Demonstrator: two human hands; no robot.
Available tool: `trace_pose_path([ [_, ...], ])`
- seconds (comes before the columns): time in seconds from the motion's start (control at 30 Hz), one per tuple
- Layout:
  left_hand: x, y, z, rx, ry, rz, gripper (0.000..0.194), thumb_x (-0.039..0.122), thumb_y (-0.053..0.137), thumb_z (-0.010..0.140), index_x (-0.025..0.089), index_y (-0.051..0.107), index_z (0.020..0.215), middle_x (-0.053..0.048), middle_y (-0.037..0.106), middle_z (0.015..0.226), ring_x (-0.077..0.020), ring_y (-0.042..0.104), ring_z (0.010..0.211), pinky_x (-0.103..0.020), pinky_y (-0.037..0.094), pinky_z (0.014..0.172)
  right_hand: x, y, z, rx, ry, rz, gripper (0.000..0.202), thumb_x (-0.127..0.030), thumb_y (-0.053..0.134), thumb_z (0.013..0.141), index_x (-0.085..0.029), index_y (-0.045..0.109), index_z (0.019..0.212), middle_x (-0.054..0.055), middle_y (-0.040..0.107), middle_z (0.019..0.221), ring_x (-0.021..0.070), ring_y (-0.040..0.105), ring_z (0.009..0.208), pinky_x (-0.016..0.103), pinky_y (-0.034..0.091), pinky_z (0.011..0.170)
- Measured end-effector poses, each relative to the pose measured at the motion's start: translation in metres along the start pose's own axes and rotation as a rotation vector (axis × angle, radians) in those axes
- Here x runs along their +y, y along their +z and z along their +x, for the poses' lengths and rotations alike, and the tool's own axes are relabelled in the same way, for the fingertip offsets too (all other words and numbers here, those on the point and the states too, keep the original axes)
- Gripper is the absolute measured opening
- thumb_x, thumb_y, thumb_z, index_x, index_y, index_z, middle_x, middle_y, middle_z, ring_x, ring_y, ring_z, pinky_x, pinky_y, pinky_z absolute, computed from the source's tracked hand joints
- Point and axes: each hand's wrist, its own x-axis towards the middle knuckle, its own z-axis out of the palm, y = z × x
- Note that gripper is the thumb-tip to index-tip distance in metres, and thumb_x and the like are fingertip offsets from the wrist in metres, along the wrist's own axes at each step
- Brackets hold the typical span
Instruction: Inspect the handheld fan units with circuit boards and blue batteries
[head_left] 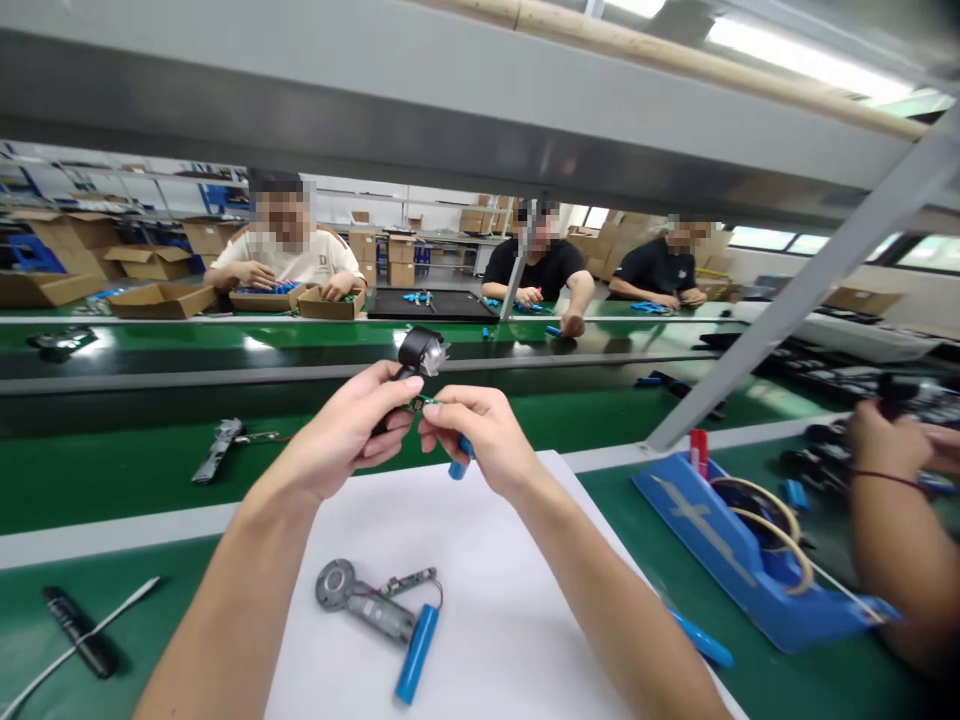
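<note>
Both grips closed on one assembly, held up over the white sheet (480,600). Left hand (345,435) pinches the motor (421,352), a black round part with a metal face, at its lower stem. Right hand (480,435) pinches a small green board (421,404) between thumb and forefinger, with a blue cell (459,462) tucked under the fingers.

I judge the assembly light, but fragile at the joints: the board is thin, and any wiring to it is too small to make out. Best held by board edges and motor body, never hung by the cell.

On the sheet below lies a second assembly (367,600), with its own blue battery (417,652) attached by a thin wire. Blue tape dispenser (739,555) stands to the right on the green bench (112,480); a co-worker's arm (881,500) reaches in beside it. Black pen (79,630) lies far left, a grey part (217,450) beyond it. Across the belt, three people sit at work. Nothing stands between the hands and the sheet.
</note>
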Motion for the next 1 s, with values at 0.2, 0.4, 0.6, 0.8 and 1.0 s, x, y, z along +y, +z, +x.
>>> trace_pose_path([
  [0.2, -0.004, 0.001, 0.003, 0.028, 0.017, 0.075, 0.029, 0.044, 0.065, 0.089, 0.02, 0.049, 0.089, 0.002, 0.05, 0.066, -0.0094, 0.047, 0.054, -0.017, 0.034, 0.042, -0.002, -0.007, 0.002, -0.111, 0.247, 0.28, 0.02, -0.031, 0.067, 0.077, -0.015, 0.063, 0.066, 0.002, 0.063, 0.058, 0.0092, 0.048, 0.046, 0.017, 0.03, 0.034],
  [0.4, -0.007, 0.0, 0.009, 0.051, 0.101, -0.04, 0.024, 0.041, 0.062, 0.092, 0.017, 0.058, 0.093, -0.002, 0.059, 0.079, -0.0121, 0.056, 0.066, -0.02, 0.047, 0.054, -0.001, -0.01, 0.004, -0.114, 0.276, 0.4, 0.021, -0.033, 0.066, 0.079, -0.015, 0.064, 0.068, 0.001, 0.061, 0.059, 0.0088, 0.049, 0.049, 0.016, 0.034, 0.035],
  [0.6, -0.003, 0.001, 0.011, 0.04, 0.089, -0.325, 0.018, 0.028, 0.063, 0.09, 0.014, 0.07, 0.099, -0.005, 0.067, 0.087, -0.0147, 0.063, 0.073, -0.024, 0.053, 0.062, -0.002, -0.011, 0.003, -0.073, 0.21, 0.382, 0.021, -0.033, 0.066, 0.079, -0.015, 0.062, 0.068, -0.001, 0.061, 0.058, 0.0075, 0.047, 0.046, 0.015, 0.032, 0.032],
  [0.8, -0.006, 0.002, 0.012, -0.005, 0.119, -0.374, 0.022, 0.033, 0.076, 0.08, 0.018, 0.074, 0.097, -0.004, 0.073, 0.09, -0.0183, 0.068, 0.08, -0.029, 0.056, 0.075, -0.007, -0.009, 0.002, -0.03, 0.089, 0.335, 0.023, -0.033, 0.067, 0.078, -0.015, 0.062, 0.065, -0.001, 0.062, 0.056, 0.0061, 0.043, 0.041, 0.014, 0.027, 0.031],
  [1.0, -0.01, 0.0, 0.014, 0.032, 0.128, -0.324, 0.042, 0.041, 0.09, 0.063, 0.021, 0.073, 0.096, -0.004, 0.072, 0.09, -0.0208, 0.067, 0.081, -0.033, 0.055, 0.076, -0.009, -0.01, 0.0, -0.036, 0.039, 0.302, 0.025, -0.036, 0.065, 0.083, -0.015, 0.062, 0.069, -0.002, 0.063, 0.055, 0.0058, 0.045, 0.04, 0.013, 0.027, 0.031],
])
